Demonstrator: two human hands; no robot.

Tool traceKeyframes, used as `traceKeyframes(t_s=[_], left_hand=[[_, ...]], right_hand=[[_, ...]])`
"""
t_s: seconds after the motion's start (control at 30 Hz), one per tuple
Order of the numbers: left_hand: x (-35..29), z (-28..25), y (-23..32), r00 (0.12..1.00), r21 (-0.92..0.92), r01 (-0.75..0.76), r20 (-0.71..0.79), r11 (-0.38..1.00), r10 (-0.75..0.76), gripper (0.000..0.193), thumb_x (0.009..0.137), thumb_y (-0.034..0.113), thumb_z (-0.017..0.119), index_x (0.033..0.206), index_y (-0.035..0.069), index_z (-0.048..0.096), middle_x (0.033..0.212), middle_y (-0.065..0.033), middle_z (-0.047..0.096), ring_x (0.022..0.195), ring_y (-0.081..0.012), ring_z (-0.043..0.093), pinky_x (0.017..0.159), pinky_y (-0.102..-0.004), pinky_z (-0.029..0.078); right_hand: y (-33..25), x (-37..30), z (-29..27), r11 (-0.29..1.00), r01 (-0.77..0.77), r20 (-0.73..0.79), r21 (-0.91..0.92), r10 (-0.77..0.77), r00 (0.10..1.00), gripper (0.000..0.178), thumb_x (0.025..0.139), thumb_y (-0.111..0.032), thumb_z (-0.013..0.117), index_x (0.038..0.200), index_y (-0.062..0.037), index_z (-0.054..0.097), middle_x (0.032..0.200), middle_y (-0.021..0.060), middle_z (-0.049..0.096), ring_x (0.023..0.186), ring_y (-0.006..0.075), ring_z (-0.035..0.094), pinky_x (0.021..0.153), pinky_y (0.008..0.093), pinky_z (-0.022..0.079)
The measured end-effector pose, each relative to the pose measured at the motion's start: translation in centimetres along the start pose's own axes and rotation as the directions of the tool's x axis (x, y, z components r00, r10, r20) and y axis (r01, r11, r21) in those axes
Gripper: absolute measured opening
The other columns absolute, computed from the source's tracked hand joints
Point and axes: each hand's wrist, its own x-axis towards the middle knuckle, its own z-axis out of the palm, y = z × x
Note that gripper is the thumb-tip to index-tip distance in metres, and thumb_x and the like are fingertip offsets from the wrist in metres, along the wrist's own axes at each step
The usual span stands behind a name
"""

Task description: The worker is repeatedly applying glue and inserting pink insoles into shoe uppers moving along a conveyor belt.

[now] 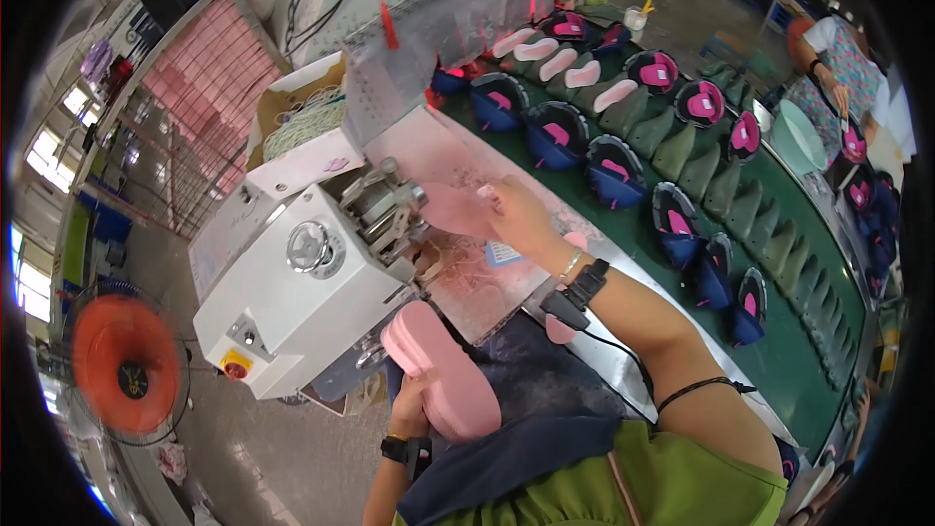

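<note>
My left hand grips a thick stack of pink insoles upright against my lap, with the thumb across its side. My right hand is closed on the end of a single flat pink insole. The far end of that insole reaches the metal rollers and head of a white bench machine. Pink dust and scraps lie on the machine's table beneath it. A small white-and-blue label shows below my right hand, and more pink insoles lie partly under my right forearm.
On the right, a green conveyor belt carries blue-and-black shoe uppers, grey-green shoe lasts and pink insoles. A box of cord stands behind the machine. An orange fan spins at left. Another person works across the belt.
</note>
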Motion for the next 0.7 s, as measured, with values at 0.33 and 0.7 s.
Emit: traceKeyframes(t_s=[0.33,0.7], left_hand=[[-3.1,3.7,1.7,0.989,0.169,-0.128,-0.053,0.977,0.139,0.061,0.090,0.031,0.062,0.136,-0.006,0.048,0.124,-0.0177,0.062,0.115,-0.0316,0.061,0.101,-0.0421,0.048],[-1.2,0.9,0.6,0.953,0.292,0.141,-0.298,0.946,-0.050,0.049,0.095,0.031,0.063,0.132,-0.001,0.057,0.126,-0.0150,0.063,0.115,-0.0295,0.060,0.098,-0.0420,0.050]], right_hand=[[-0.4,4.9,11.1,0.821,-0.416,0.048,0.392,0.433,0.900,0.046,0.089,-0.044,0.062,0.088,0.0018,0.071,0.079,0.0245,0.070,0.077,0.0409,0.069,0.071,0.0490,0.052],[11.8,6.1,-3.3,0.702,-0.404,-0.248,0.586,0.630,0.736,0.023,0.098,-0.021,0.057,0.104,-0.0011,0.049,0.082,0.0207,0.066,0.062,0.0337,0.069,0.054,0.0432,0.056]])
